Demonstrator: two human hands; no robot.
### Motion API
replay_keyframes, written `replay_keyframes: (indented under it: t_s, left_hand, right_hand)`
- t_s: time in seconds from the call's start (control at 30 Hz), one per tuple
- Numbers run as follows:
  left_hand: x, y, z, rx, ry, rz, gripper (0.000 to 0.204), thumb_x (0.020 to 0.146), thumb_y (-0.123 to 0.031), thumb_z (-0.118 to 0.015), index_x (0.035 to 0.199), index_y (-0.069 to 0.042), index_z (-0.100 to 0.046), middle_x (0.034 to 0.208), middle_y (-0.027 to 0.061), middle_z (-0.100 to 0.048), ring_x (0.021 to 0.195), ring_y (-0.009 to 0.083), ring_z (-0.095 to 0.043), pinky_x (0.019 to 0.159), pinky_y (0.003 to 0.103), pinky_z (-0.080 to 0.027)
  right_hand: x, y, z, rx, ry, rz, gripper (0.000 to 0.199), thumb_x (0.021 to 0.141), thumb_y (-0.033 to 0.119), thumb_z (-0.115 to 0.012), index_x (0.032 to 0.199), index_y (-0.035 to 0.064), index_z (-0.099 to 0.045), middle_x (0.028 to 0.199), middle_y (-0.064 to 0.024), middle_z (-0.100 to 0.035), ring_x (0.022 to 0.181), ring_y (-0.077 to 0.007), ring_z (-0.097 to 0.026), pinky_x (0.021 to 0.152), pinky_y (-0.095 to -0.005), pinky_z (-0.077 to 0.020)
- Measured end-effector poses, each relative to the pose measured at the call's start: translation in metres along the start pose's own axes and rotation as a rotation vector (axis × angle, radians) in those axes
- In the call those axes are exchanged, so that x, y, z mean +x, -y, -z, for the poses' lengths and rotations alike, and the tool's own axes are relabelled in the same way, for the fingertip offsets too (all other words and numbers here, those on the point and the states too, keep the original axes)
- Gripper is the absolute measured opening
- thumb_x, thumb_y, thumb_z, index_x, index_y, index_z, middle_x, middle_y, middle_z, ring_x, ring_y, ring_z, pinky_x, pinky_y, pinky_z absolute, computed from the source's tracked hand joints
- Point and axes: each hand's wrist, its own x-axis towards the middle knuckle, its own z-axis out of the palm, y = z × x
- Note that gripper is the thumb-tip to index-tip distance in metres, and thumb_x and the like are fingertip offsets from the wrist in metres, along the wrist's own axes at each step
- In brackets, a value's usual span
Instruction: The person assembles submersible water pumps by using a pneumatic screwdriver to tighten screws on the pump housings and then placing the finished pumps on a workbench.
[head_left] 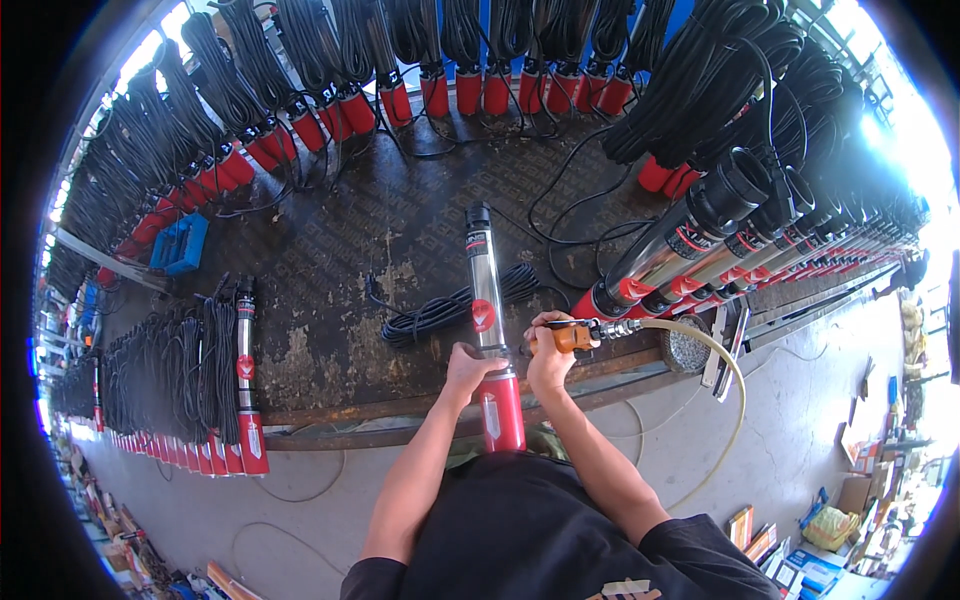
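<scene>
1. Lying across the bench's (330,330) near edge, the long steel-and-red cylindrical pump (488,330) is looking heavy, rigid and slick.
2. The left hand (468,368) is wrapping its red end, likely the surest hold.
3. The right hand (548,358) is closing around an orange air tool (575,334).

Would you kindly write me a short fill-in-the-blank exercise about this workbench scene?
1. The left hand grips the pump just above its ____ end.
2. The right hand holds an orange tool joined to a ____ hose.
3. Beside the pump on the bench lies a coiled ____ cable.

Missing words: red; yellowish; black
</scene>
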Motion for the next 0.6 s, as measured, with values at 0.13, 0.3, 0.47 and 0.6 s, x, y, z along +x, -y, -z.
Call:
replay_keyframes:
  t_s: [0.13,0.3,0.47,0.6]
  left_hand:
    - [-0.0016,-0.002,-0.0008,0.0,0.006,0.0,0.063,0.061,-0.014,-0.091,0.104,-0.004,-0.046,0.091,0.0062,-0.056,0.082,0.0175,-0.061,0.076,0.034,-0.053]
    - [-0.002,-0.0024,-0.0003,-0.012,0.011,0.006,0.063,0.061,-0.015,-0.091,0.104,-0.004,-0.046,0.091,0.0064,-0.056,0.082,0.0178,-0.061,0.076,0.034,-0.053]
    - [-0.005,-0.0069,0.0001,-0.013,0.02,0.011,0.062,0.062,-0.014,-0.091,0.104,-0.004,-0.046,0.091,0.0064,-0.056,0.082,0.0177,-0.061,0.076,0.034,-0.053]
    - [-0.0046,-0.0065,0.0,-0.004,0.017,0.006,0.061,0.063,-0.015,-0.09,0.104,-0.004,-0.046,0.091,0.0066,-0.056,0.082,0.0177,-0.061,0.076,0.034,-0.053]
  right_hand:
    - [0.0009,-0.002,0.0077,-0.03,0.055,-0.012,0.024,0.084,-0.006,-0.056,0.105,0.0051,-0.051,0.092,-0.0087,-0.061,0.072,-0.0166,-0.06,0.067,-0.0289,-0.0502]
    - [0.0005,-0.001,0.006,-0.055,0.049,0.008,0.024,0.082,-0.006,-0.055,0.103,0.005,-0.054,0.091,-0.0089,-0.06,0.07,-0.0163,-0.057,0.068,-0.0303,-0.0499]
    - [-0.0029,0.0017,0.0052,-0.06,0.074,-0.007,0.021,0.086,-0.005,-0.055,0.103,0.0062,-0.052,0.089,-0.0068,-0.058,0.073,-0.0144,-0.058,0.066,-0.0272,-0.0484]
    - [-0.0056,-0.0008,0.0061,-0.117,0.148,0.006,0.021,0.087,-0.004,-0.056,0.104,0.0064,-0.052,0.089,-0.0058,-0.058,0.075,-0.013,-0.058,0.066,-0.0257,-0.0479]
